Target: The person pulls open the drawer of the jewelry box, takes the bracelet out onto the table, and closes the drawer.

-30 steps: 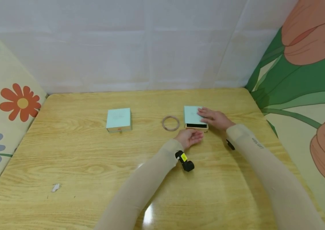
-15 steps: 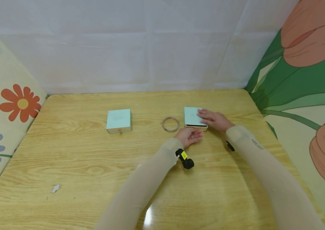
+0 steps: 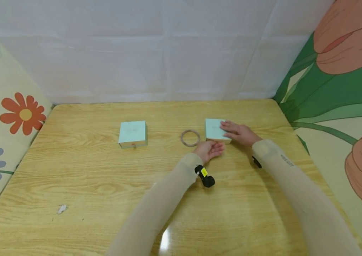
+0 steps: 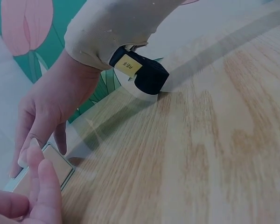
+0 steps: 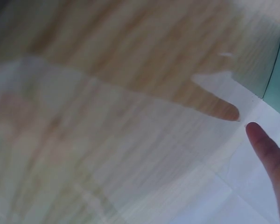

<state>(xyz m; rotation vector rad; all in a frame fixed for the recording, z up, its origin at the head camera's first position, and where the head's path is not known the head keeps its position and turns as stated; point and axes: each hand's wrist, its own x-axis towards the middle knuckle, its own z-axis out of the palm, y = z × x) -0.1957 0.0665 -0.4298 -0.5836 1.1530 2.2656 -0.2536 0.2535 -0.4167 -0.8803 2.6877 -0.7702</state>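
Resting atop rightmost mint box (image 3: 213, 129): right hand (image 3: 240, 133); left hand (image 3: 208, 150) at front.

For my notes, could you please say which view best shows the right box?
The head view: most of the box shows, the right grip covering one side. The left wrist view shows mainly its front, partly hidden; the right wrist view, seemingly only a corner at the edge.

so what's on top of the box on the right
The right hand has fingers over the box, beside faint markings. Whatever those fingers cover can't be seen.
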